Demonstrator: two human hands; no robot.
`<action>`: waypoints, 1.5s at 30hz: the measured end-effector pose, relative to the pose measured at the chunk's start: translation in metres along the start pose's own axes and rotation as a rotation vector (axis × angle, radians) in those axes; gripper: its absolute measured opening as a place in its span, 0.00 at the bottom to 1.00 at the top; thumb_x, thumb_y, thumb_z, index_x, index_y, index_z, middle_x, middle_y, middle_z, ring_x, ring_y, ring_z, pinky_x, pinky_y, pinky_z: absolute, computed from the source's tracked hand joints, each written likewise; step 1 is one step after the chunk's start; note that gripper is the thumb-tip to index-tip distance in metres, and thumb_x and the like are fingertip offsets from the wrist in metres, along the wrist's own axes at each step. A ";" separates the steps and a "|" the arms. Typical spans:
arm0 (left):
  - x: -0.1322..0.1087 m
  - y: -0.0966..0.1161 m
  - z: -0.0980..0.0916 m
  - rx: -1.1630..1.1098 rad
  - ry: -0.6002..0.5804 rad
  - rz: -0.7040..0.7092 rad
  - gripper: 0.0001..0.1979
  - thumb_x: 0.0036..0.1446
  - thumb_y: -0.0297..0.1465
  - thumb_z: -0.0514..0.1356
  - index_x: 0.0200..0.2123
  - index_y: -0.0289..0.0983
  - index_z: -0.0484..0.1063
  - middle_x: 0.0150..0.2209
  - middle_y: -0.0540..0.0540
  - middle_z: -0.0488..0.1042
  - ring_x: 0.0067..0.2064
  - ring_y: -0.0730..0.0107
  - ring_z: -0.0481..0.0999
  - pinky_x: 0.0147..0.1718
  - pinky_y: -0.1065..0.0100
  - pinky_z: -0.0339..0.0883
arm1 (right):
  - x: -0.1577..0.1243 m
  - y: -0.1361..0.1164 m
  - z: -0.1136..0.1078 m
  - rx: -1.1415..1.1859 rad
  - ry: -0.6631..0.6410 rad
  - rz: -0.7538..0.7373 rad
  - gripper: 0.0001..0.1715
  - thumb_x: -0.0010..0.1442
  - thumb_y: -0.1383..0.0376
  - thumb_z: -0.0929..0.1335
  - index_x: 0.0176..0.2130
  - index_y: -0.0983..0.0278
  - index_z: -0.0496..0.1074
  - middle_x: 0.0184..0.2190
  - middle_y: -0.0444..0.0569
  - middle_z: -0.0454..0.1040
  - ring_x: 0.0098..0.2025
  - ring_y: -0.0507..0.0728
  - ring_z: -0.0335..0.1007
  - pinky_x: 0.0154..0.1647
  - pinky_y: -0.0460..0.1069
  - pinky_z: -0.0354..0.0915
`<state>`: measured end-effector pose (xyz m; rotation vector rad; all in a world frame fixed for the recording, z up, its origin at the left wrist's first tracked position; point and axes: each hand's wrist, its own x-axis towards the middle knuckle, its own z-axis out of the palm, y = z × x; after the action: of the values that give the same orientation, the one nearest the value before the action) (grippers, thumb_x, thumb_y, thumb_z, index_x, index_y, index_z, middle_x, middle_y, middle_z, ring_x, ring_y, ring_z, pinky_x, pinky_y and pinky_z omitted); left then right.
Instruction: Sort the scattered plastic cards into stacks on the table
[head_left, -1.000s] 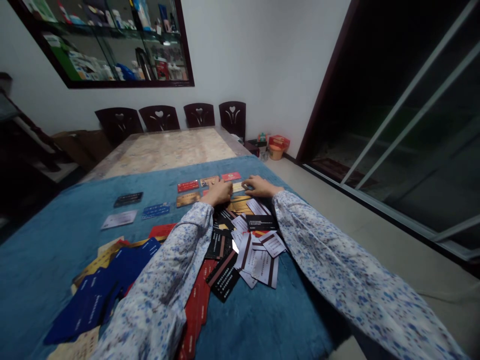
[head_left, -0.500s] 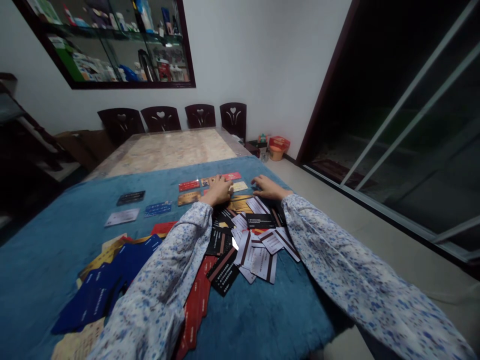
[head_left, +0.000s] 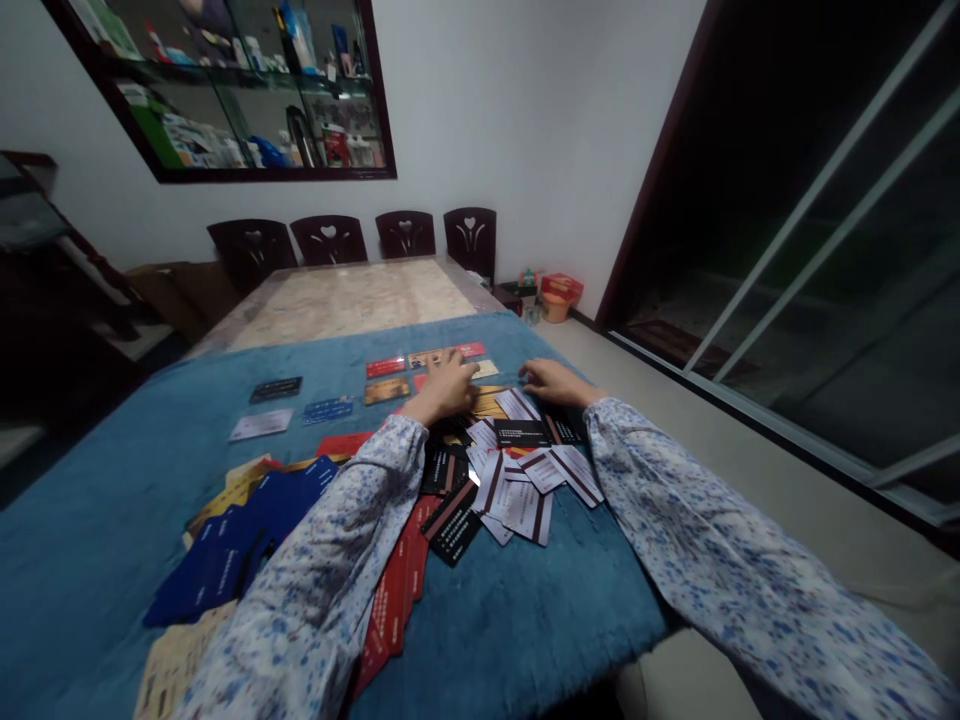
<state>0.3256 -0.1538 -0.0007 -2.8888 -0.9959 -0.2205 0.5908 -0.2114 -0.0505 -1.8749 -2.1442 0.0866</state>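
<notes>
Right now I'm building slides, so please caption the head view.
Left hand among laid-out cards, right hand to their right, a loose pile of cards nearer on the blue cloth.

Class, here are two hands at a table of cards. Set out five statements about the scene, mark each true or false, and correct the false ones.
1. A blue cloth covers the near part of the table. True.
2. The left hand and right hand are clasped together. False: they are apart.
3. Black cards and white cards lie jumbled between the sleeves. True.
4. The dark blue cards lie against the right sleeve. False: they lie in a pile by the left sleeve.
5. Four chairs show beyond the table's far end. True.
</notes>
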 end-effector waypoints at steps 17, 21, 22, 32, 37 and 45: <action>-0.041 0.026 -0.002 -0.036 0.001 0.096 0.20 0.65 0.33 0.57 0.60 0.42 0.70 0.64 0.35 0.66 0.69 0.43 0.54 0.63 0.40 0.52 | -0.058 -0.038 -0.017 -0.013 0.133 -0.107 0.12 0.65 0.66 0.67 0.46 0.61 0.79 0.40 0.54 0.78 0.46 0.61 0.70 0.47 0.53 0.63; -0.048 0.030 -0.001 -0.068 0.014 0.145 0.21 0.64 0.30 0.57 0.60 0.43 0.70 0.62 0.36 0.68 0.68 0.44 0.57 0.62 0.38 0.53 | -0.065 -0.046 -0.016 -0.014 0.183 -0.160 0.11 0.65 0.65 0.67 0.44 0.62 0.80 0.40 0.54 0.78 0.44 0.62 0.69 0.45 0.54 0.62; -0.050 0.031 0.000 -0.076 0.018 0.160 0.21 0.64 0.30 0.57 0.59 0.43 0.70 0.62 0.36 0.69 0.67 0.44 0.58 0.62 0.37 0.53 | -0.066 -0.048 -0.016 -0.013 0.197 -0.177 0.10 0.66 0.64 0.68 0.43 0.62 0.80 0.40 0.54 0.79 0.43 0.62 0.69 0.45 0.54 0.62; -0.061 0.038 0.010 -0.171 0.022 0.282 0.14 0.65 0.29 0.58 0.53 0.42 0.74 0.60 0.40 0.73 0.66 0.44 0.59 0.60 0.36 0.52 | -0.081 -0.051 -0.011 0.088 0.190 -0.320 0.11 0.65 0.60 0.71 0.44 0.61 0.81 0.40 0.54 0.79 0.44 0.62 0.69 0.47 0.57 0.65; -0.060 0.039 0.014 -0.210 0.031 0.349 0.14 0.66 0.34 0.59 0.54 0.42 0.74 0.58 0.39 0.74 0.65 0.44 0.60 0.58 0.38 0.54 | -0.087 -0.052 -0.013 0.111 0.114 -0.317 0.16 0.64 0.55 0.72 0.46 0.62 0.81 0.41 0.55 0.79 0.45 0.63 0.68 0.48 0.59 0.66; -0.060 0.040 0.016 -0.225 0.009 0.423 0.13 0.65 0.36 0.61 0.51 0.40 0.77 0.57 0.38 0.76 0.64 0.44 0.62 0.57 0.41 0.57 | -0.089 -0.053 -0.015 0.101 0.056 -0.329 0.20 0.61 0.54 0.74 0.49 0.60 0.81 0.44 0.56 0.78 0.47 0.64 0.67 0.50 0.62 0.67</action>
<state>0.3058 -0.2198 -0.0268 -3.2056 -0.3567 -0.3314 0.5536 -0.3083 -0.0391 -1.4324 -2.3294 0.0703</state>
